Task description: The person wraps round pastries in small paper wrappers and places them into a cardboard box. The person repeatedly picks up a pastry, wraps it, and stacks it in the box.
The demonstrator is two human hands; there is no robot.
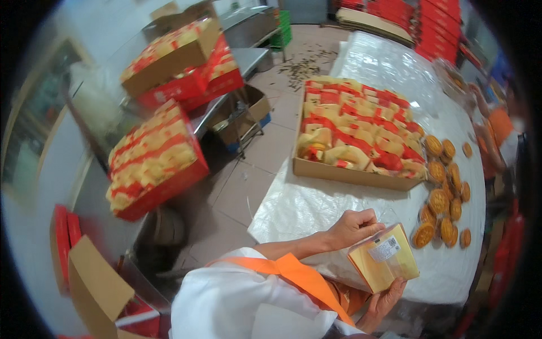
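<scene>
A yellow packet with a white printed label is held up at the table's near edge. My right hand grips it from below, with the thumb on its lower front face. At the upper edge, my left hand is curled with its fingers pinched against the packet, and clear plastic shows beside them. What the packet contains is hidden. Just beyond it, several golden-brown mooncakes lie loose on the white plastic table cover. A cardboard box filled with rows of red-and-yellow wrapped packs stands past my left hand.
Filled boxes stand on a metal bench at left. An open carton sits at lower left. Clear plastic bags cover the table's far end. A co-worker's arm is across the table. Red boxes are stacked behind.
</scene>
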